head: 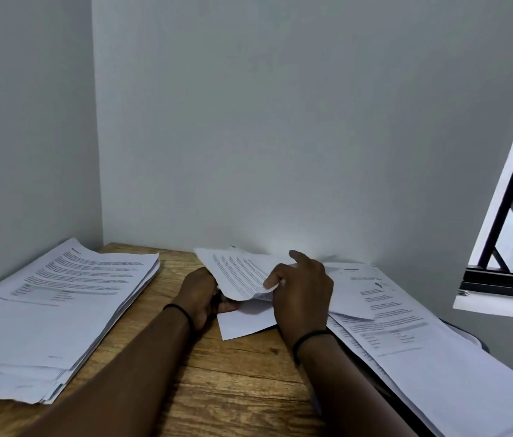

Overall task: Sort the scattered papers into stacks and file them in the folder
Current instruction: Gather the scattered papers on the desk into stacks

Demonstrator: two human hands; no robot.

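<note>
A thick stack of printed papers (59,307) lies on the left of the wooden table (230,383). More printed sheets (406,335) spread loosely along the right side. Between them, at the back by the wall, a few loose sheets (236,272) are lifted and curled. My left hand (201,294) grips their left edge from below. My right hand (302,294) pinches the top sheet's lower right corner between thumb and fingers, index finger raised. A blank sheet (245,323) lies flat beneath both hands. No folder is plainly visible.
The table stands in a corner, with grey walls behind and to the left. A window with a dark frame (507,247) is at the right. A dark edge (476,339) shows under the right-hand papers. Bare wood runs down the middle.
</note>
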